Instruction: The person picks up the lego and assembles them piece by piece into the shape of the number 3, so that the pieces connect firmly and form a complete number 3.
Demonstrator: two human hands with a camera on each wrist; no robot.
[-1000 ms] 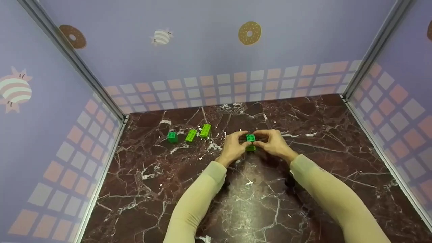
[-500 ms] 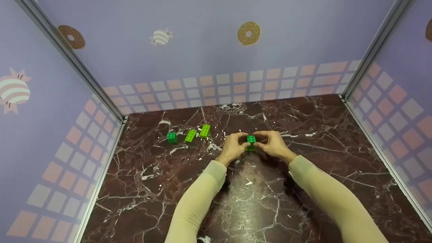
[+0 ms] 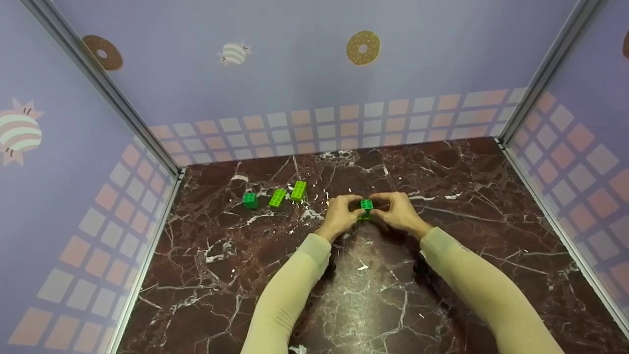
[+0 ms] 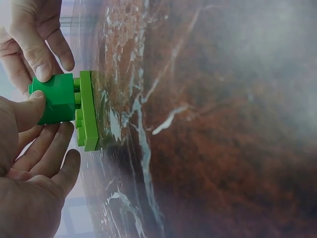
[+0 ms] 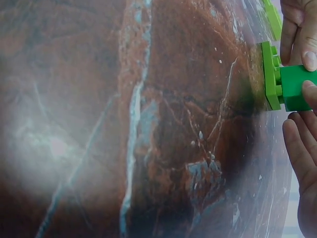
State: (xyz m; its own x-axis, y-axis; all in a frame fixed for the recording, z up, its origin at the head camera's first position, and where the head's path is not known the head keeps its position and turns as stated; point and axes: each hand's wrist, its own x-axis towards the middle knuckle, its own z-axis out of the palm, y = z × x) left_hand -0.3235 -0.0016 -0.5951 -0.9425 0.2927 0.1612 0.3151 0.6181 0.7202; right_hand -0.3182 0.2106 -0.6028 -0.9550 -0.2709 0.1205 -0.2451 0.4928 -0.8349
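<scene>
A dark green square brick point(image 3: 366, 204) is pinched between both hands over a lime green studded plate point(image 4: 89, 114). My left hand point(image 3: 339, 214) has its thumb on the brick's near face, with the other fingers behind. From the other side, my right hand point(image 3: 399, 211) grips it the same way. In the left wrist view, the plate's studs show in a narrow gap under the brick, which sits toward the plate's right-hand end. Seen in the right wrist view, the plate point(image 5: 270, 79) lies flat on the tabletop.
To the left lie another dark green brick point(image 3: 250, 200) and two lime green studded pieces point(image 3: 277, 197). The brown marbled tabletop point(image 3: 363, 295) is bounded by a lilac back wall point(image 3: 295, 73) and side walls with metal edges.
The green brick and both hands have shifted slightly toward me and a touch to the right. Both hands keep their grip, and the loose pieces on the left have stayed put.
</scene>
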